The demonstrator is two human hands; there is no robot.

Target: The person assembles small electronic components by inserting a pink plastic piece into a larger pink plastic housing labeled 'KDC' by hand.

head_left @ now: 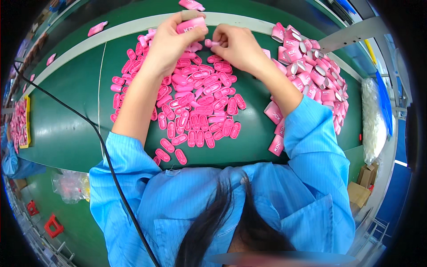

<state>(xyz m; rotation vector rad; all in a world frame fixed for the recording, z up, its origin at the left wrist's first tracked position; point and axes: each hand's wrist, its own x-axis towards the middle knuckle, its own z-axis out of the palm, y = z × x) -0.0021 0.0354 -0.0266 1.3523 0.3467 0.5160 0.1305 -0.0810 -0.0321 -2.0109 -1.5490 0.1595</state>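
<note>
At the far side of the green table (249, 138), my left hand (167, 44) is closed around a flat pink casing (191, 25) with white print on its side. Beside it, the fingertips of my right hand (240, 46) pinch a small pink plastic piece with a rounded end (209, 43). The two held parts are close but apart. Below my hands, between my forearms, spreads a pile of bright pink oval caps (203, 100). To the right of my right forearm lies a heap of pink casings (327, 95), some with white open ends showing.
Beyond a pale rail (229, 18), assembled-looking pink pieces (98, 29) lie on a green strip. A black cable (106, 151) hangs across my left side. Far left stands a yellow-edged tray (27, 120) near another person's blue sleeve (20, 162). A whitish plastic bag (373, 120) sits at right.
</note>
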